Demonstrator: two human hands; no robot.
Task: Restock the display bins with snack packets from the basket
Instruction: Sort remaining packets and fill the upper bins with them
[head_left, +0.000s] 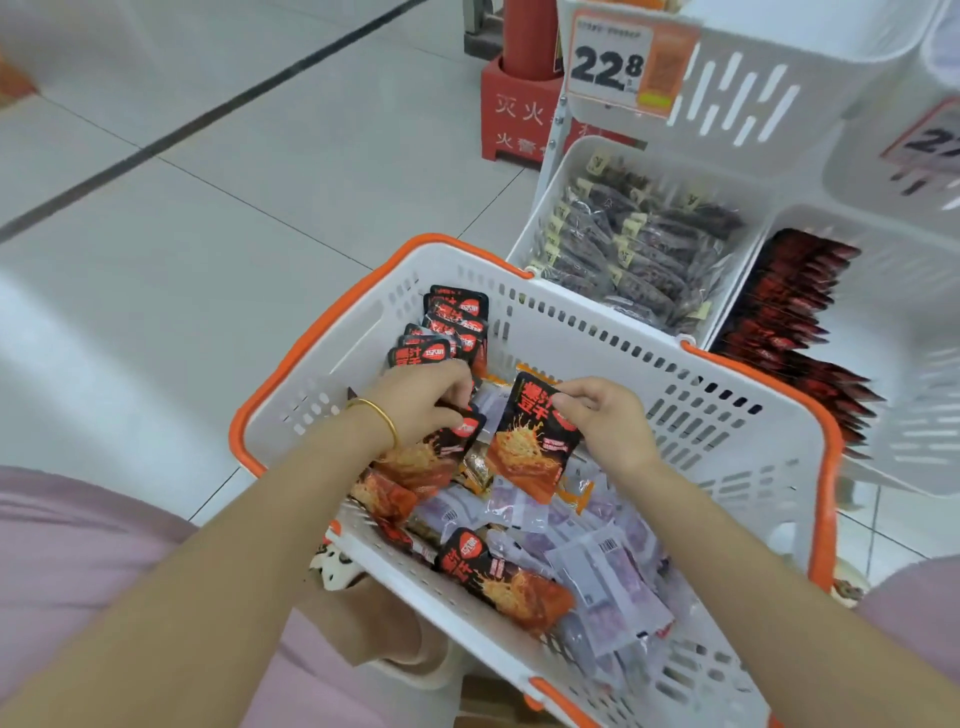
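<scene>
Head view: left hand, gold bracelet on the wrist, fingers curled round a black-red packet inside the white basket. Right hand pinches a second black-red packet by its top corner, above the loose packets. Just beyond the basket, one bin holds dark packets; the next bin holds red-black ones.

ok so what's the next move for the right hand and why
Probably lift the black-and-orange packet out of the basket toward the bin of red-black packets: the right hand pinches its top corner, and that bin's stock looks alike. The left hand grips another packet.
</scene>
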